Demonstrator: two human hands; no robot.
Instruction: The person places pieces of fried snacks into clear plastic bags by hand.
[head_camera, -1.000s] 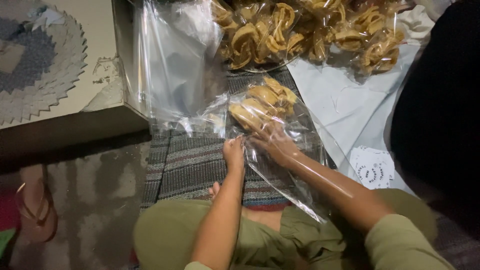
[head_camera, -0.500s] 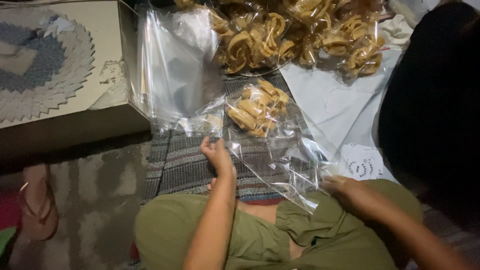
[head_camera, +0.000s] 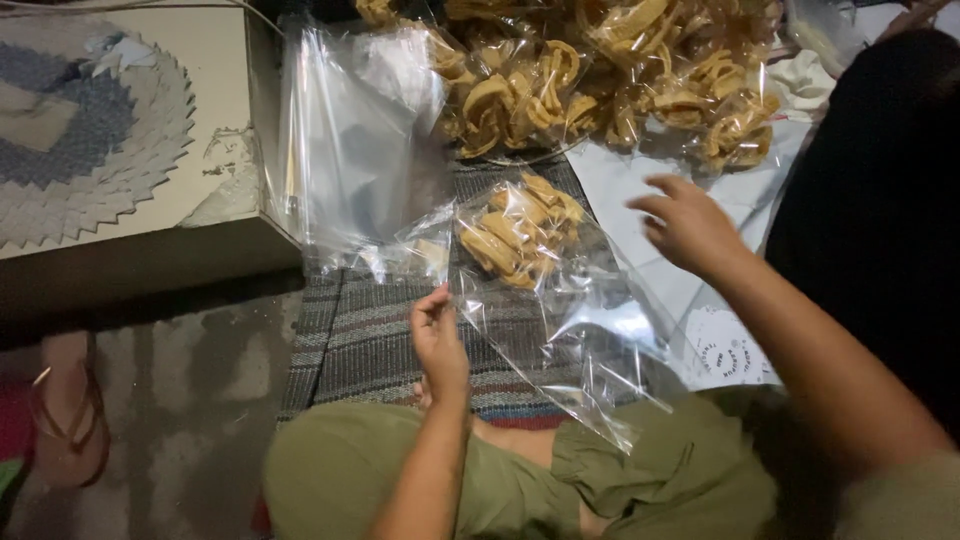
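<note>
A clear plastic bag (head_camera: 560, 300) lies on a striped mat (head_camera: 360, 340) in front of my lap, with several yellow curled crackers (head_camera: 515, 235) bunched at its far end. My left hand (head_camera: 438, 340) pinches the bag's near edge between thumb and fingers. My right hand (head_camera: 690, 225) hovers above the bag's right side, fingers spread and holding nothing, pointed toward a large heap of the same crackers (head_camera: 600, 80) in clear plastic at the top.
A stack of empty clear bags (head_camera: 350, 150) leans by a low box (head_camera: 130, 240) topped with a round woven mat (head_camera: 80, 130). White paper (head_camera: 640, 170) and round printed labels (head_camera: 730, 350) lie at right. A sandal (head_camera: 70, 420) rests on bare floor, left.
My right hand left the bag's mouth, drew back to my lap, and now reaches up toward the cracker heap. My left hand stayed on the bag's edge.
</note>
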